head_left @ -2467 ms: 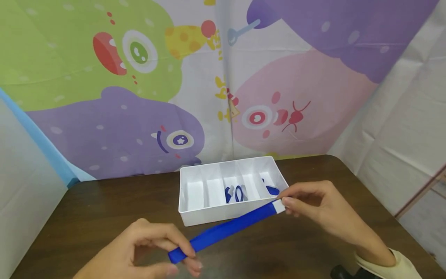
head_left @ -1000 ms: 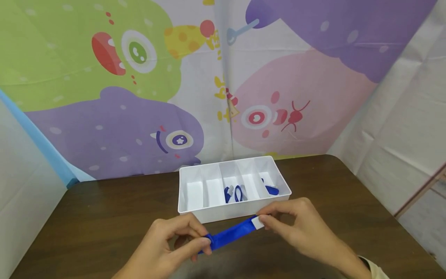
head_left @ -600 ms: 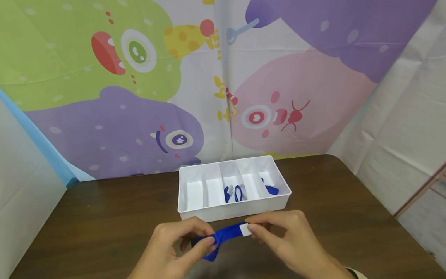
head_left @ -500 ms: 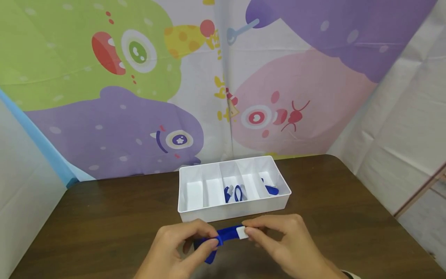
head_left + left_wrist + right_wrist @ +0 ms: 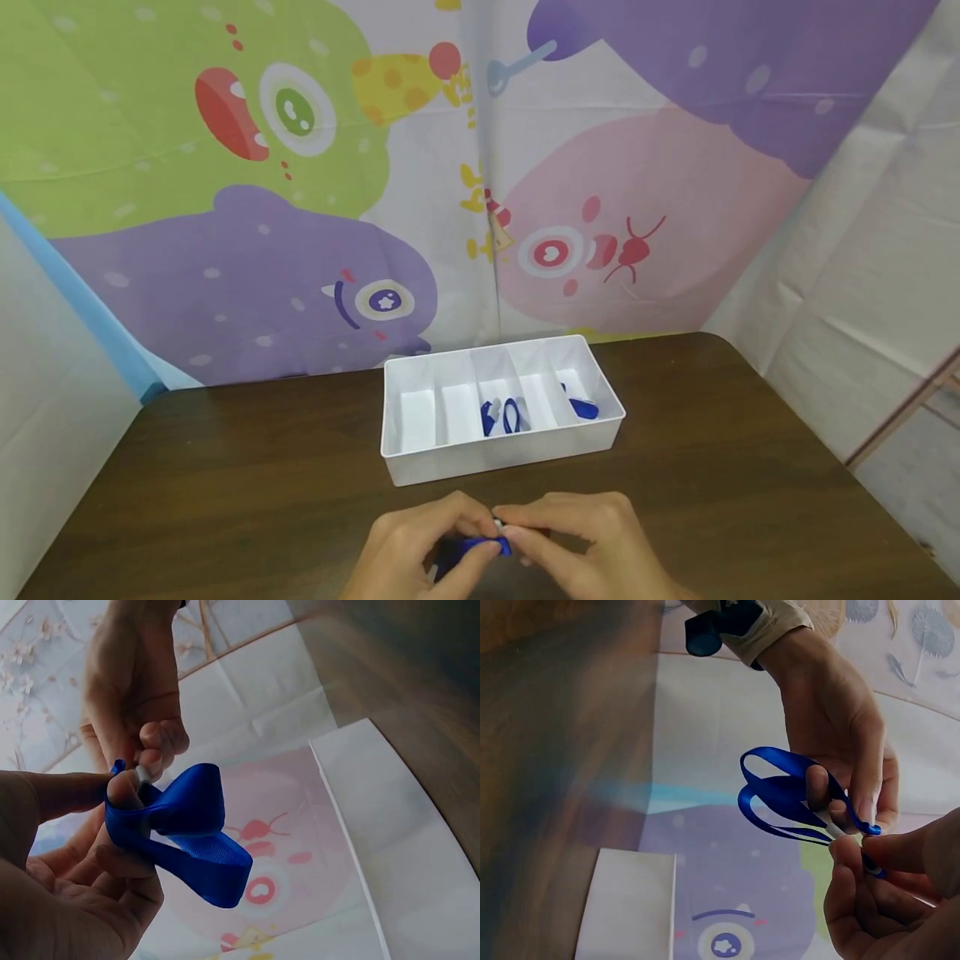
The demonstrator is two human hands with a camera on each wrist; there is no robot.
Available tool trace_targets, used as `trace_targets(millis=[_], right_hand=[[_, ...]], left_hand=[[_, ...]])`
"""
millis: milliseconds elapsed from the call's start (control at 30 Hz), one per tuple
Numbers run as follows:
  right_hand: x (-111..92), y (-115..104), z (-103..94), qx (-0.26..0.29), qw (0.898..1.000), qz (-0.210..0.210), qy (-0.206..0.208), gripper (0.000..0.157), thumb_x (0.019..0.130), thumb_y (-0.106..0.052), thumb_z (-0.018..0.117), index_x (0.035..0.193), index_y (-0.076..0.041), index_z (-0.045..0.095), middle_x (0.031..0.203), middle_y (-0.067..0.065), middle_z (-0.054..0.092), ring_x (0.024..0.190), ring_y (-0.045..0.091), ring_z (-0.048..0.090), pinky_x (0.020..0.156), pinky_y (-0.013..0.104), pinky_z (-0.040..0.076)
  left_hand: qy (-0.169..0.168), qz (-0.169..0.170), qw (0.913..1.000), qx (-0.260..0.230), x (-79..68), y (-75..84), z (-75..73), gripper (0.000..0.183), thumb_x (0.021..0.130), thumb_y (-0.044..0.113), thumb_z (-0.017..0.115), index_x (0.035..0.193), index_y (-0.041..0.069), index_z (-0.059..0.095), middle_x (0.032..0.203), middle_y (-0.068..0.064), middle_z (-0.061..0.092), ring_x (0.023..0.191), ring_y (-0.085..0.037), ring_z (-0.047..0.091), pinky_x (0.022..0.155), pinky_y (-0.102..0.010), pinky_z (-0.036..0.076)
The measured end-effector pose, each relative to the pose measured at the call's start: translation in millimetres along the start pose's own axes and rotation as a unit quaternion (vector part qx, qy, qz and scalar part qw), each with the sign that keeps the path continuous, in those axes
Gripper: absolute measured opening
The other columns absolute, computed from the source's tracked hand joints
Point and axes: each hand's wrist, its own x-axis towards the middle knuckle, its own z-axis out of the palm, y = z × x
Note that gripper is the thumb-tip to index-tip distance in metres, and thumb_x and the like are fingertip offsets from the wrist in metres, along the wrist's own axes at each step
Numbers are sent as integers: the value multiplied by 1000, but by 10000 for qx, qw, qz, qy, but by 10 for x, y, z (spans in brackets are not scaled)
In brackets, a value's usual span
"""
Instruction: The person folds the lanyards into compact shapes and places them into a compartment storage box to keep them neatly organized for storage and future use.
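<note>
A shiny blue ribbon [image 5: 196, 801] is gathered into loops between my hands, low in front of the tray. My left hand [image 5: 420, 542] pinches the folded ribbon between thumb and fingers, and the loops hang out past them. Close against it, my right hand [image 5: 588, 533] pinches the ribbon's white end piece [image 5: 831, 825] with thumb and forefinger. The fingertips of both hands nearly meet, so part of the ribbon is hidden. Fingers cover much of it in the head view, while both wrist views show the loops.
Behind the hands on the dark wooden table [image 5: 247, 467] stands a white divided tray [image 5: 502, 454]. Its middle compartment holds a blue loop [image 5: 512, 415] and a blue piece with a grey-white part; a blue piece [image 5: 583, 409] lies in the rightmost compartment. A cartoon-print cloth [image 5: 450, 317] hangs behind.
The ribbon, earlier stretched between the hands, is now folded up into loops at the left fingers. My right hand has moved left and nearer, bringing the white end to the left hand.
</note>
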Motion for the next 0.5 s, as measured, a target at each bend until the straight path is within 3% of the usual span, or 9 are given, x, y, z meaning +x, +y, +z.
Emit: trace_targets(millis=[200,333,500], right_hand=[[10,-55,-8,107,9991,348,-214,25,87,7,70,111,0,73,84,0,72,70,2,63,63,18,54],[12,-81,1,-80,9984,413,-379,23,91,2,68,114,-2,73,94,1,74,77,2,66,68,18,55],[20,-87,27,-219,9981,412,-393,20,91,-3,70,111,-3,73,100,1,75,86,7,70,74,21,57]], left_hand=[[310,157,9984,448,-11,-1,41,18,82,6,77,91,17,65,78,11,71,72,7,59,61,-10,47],[473,187,9959,742,-12,10,60,26,75,2,78,90,18,65,76,12,69,71,7,60,61,-10,48],[486,62,9940,973,-15,24,71,29,73,2,79,92,18,64,77,13,69,71,6,59,61,-11,47]])
